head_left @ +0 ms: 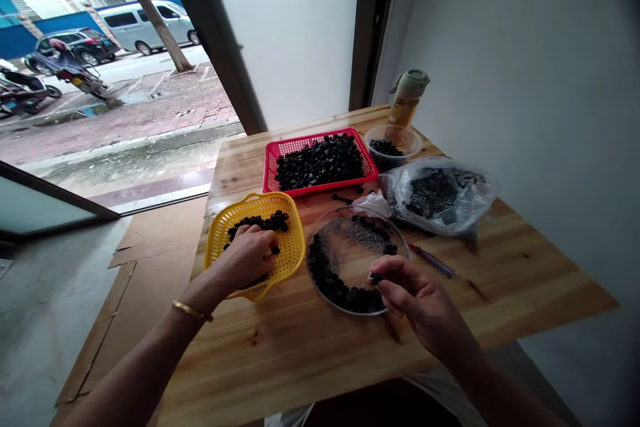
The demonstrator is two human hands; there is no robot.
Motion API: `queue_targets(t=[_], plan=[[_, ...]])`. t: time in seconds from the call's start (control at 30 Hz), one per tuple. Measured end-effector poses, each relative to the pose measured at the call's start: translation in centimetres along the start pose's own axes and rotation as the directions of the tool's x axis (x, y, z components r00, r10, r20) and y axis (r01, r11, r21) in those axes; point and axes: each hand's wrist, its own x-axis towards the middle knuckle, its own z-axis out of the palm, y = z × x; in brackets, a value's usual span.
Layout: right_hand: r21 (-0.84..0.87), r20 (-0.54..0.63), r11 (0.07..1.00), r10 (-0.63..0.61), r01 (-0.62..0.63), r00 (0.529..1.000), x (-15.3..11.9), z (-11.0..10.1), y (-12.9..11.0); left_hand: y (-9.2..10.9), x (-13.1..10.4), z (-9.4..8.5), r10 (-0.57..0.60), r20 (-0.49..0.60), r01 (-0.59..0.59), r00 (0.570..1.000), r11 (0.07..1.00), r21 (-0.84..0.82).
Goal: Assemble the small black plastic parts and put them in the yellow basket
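Note:
My left hand (253, 253) is inside the yellow basket (295, 250), its fingers closed on a small black piece (275, 250) near the basket's right side. More round black pieces (279, 219) lie behind that hand. Over the right edge of a clear round dish (407, 247), my right hand (407, 283) pinches a small black piece (375, 277) between thumb and fingertips. Black pieces (345, 292) ring the inside of the dish, and thin, clear or silvery strands (353, 232) lie in its back part.
A red basket (270, 167) of black pieces stands at the back. Right of it are a clear tub (419, 143), a green-lidded bottle (413, 83) and a plastic bag (473, 203) of black parts. A screwdriver-like tool (435, 261) lies on the wooden table (310, 360).

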Motion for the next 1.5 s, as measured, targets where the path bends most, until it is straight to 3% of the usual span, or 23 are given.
queue_targets(t=[0.07,0.17,0.23,0.3,0.43,0.53,0.6,0.7,0.8,0.97,1.23,1.5], plan=[[0.015,0.054,0.996,-0.089,0.088,0.995,0.4,1.0,-0.5,1.7,-1.0,-1.2,-0.02,-0.115,0.017,0.993,1.0,-0.025],[0.031,0.166,0.979,-0.204,0.202,0.965,0.9,2.8,-1.4,5.4,-2.7,-1.9,0.052,-0.399,-0.114,0.916,0.985,-0.133],[0.003,0.214,0.971,-0.234,0.239,0.948,1.3,3.7,-1.5,7.9,-3.5,-1.7,0.065,-0.485,-0.191,0.872,0.958,-0.216],[-0.051,0.229,0.967,-0.231,0.249,0.946,1.4,4.1,-1.3,9.8,-3.9,-1.0,0.005,-0.506,-0.21,0.863,0.913,-0.35],[-0.108,0.195,0.97,-0.192,0.216,0.962,1.2,3.6,-0.6,11.6,-3.9,0.7,-0.182,-0.432,-0.183,0.883,0.716,-0.674],[0.001,0.171,0.988,-0.152,0.154,0.973,0.9,3.2,-0.5,12.2,-3.9,1.8,-0.242,-0.365,-0.2,0.899,0.516,-0.833],[0.089,0.166,0.989,-0.135,0.121,0.977,0.7,3.0,-0.6,12.6,-3.9,2.4,-0.262,-0.355,-0.22,0.897,0.434,-0.874],[0.141,0.164,0.984,-0.136,0.113,0.977,0.7,3.0,-0.4,13.2,-4.0,3.0,-0.307,-0.399,-0.255,0.864,0.417,-0.872],[0.086,0.114,0.984,-0.164,0.155,0.98,0.6,2.8,-0.3,13.8,-4.0,3.3,-0.355,-0.417,-0.269,0.837,0.397,-0.877],[-0.036,0.014,0.99,-0.135,0.136,0.991,0.3,2.3,-0.3,15.1,-4.0,3.7,-0.418,-0.311,-0.236,0.853,0.222,-0.946],[0.012,0.005,0.993,-0.118,0.118,0.993,0.0,2.0,0.1,16.4,-4.0,3.7,-0.464,-0.126,-0.17,0.877,-0.054,-0.984],[0.046,0.015,0.979,-0.198,0.198,0.98,-0.1,2.1,-0.1,16.7,-4.0,4.2,-0.464,-0.104,-0.192,0.88,-0.147,-0.97]])
